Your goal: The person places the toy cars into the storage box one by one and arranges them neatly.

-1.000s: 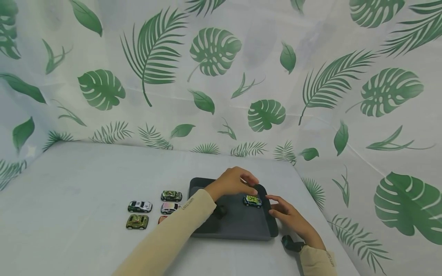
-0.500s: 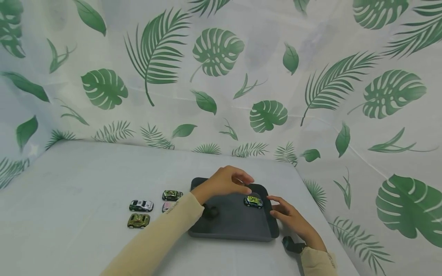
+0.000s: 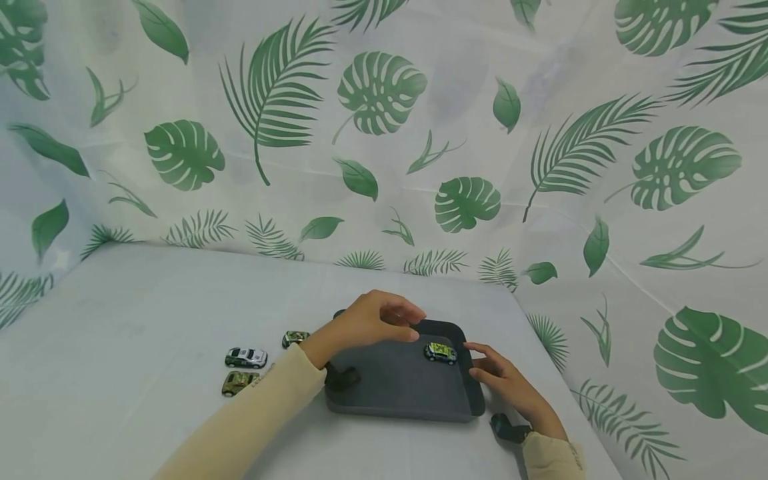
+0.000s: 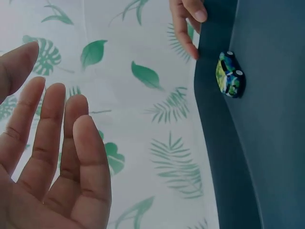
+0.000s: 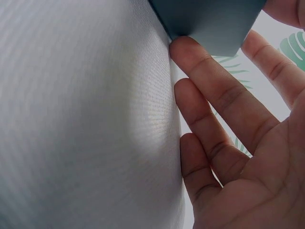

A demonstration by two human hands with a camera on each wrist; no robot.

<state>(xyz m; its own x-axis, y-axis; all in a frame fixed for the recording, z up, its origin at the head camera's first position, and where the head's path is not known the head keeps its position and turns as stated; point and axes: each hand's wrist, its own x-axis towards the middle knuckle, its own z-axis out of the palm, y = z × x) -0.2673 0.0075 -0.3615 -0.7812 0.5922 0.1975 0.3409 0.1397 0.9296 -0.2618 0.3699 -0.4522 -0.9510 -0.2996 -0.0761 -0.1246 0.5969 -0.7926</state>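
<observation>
A toy car (image 3: 441, 353) in yellow, green and blue sits inside a dark grey tray (image 3: 402, 400), near its right wall. My left hand (image 3: 369, 321) hangs above the back of the tray, to the left of that car, its fingers apart with nothing held. The left wrist view shows the same toy car (image 4: 228, 75) beyond my loosely bent left fingers (image 4: 91, 162). Outside the tray's right side, my right hand (image 3: 510, 383) touches the wall with relaxed fingers. From the right wrist, a fingertip (image 5: 188, 50) meets the tray's lower edge (image 5: 214, 28).
Left of the tray, a white toy car (image 3: 246, 357), a camouflage toy car (image 3: 239, 383) and a dark patterned toy car (image 3: 294, 338) stand on the white table (image 3: 150, 320). My left sleeve (image 3: 258, 407) partly covers this area. Leaf-printed cloth (image 3: 384, 167) encloses the back and right.
My left hand has drawn back leftward, away from the car in the tray. The sleeve now hides more of the cars on the left. My right hand keeps its place at the tray.
</observation>
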